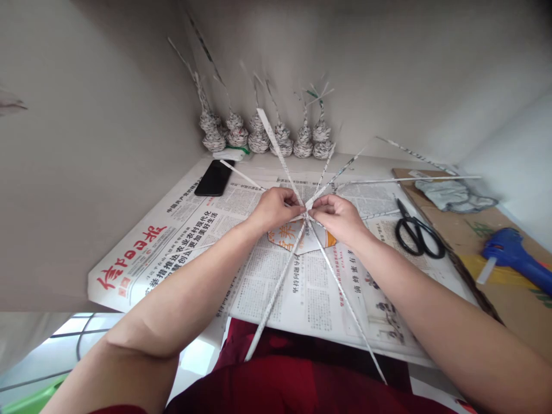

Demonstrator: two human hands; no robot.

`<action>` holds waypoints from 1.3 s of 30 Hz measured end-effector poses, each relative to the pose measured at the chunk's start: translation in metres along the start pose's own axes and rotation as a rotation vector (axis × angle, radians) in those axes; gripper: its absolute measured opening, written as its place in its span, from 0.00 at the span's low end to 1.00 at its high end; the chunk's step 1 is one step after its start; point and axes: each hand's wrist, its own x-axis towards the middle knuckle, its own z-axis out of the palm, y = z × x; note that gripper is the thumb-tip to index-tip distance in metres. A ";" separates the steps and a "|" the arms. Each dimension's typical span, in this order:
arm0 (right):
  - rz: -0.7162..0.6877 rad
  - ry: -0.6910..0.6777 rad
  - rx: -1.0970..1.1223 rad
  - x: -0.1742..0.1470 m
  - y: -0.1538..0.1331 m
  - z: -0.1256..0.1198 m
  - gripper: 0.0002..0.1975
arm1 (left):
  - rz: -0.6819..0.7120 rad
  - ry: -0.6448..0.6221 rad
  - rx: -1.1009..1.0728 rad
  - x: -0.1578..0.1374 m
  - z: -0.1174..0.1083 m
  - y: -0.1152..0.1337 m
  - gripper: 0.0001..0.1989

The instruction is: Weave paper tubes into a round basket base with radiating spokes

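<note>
Several thin rolled paper sticks (276,296) cross at one centre and fan out like spokes. At that crossing my left hand (280,206) pinches the sticks from the left side. My right hand (334,215) pinches them from the right, its fingertips nearly meeting the left ones. Beneath the crossing lies a piece of printed cardboard (293,244) with orange lettering, partly covered by hands and sticks. Two spokes reach down over the table's front edge toward my lap. Exactly which strand each hand grips is hidden by the fingers.
Newspaper (185,253) covers the table. Woven paper gourds (259,138) line the back wall. A black phone (214,177) lies back left. At right are black scissors (416,233), a cardboard sheet (474,230), a crumpled cloth (452,195) and a blue glue gun (513,256).
</note>
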 end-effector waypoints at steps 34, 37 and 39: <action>-0.608 -0.037 -0.647 -0.012 -0.003 -0.002 0.16 | -0.176 0.025 -0.174 -0.001 0.008 -0.007 0.07; -0.601 -0.030 -0.652 -0.011 -0.002 -0.001 0.15 | -0.203 0.027 -0.172 -0.002 0.008 -0.004 0.06; -0.600 -0.027 -0.639 -0.011 -0.003 -0.001 0.15 | -0.212 0.025 -0.183 -0.002 0.008 -0.004 0.06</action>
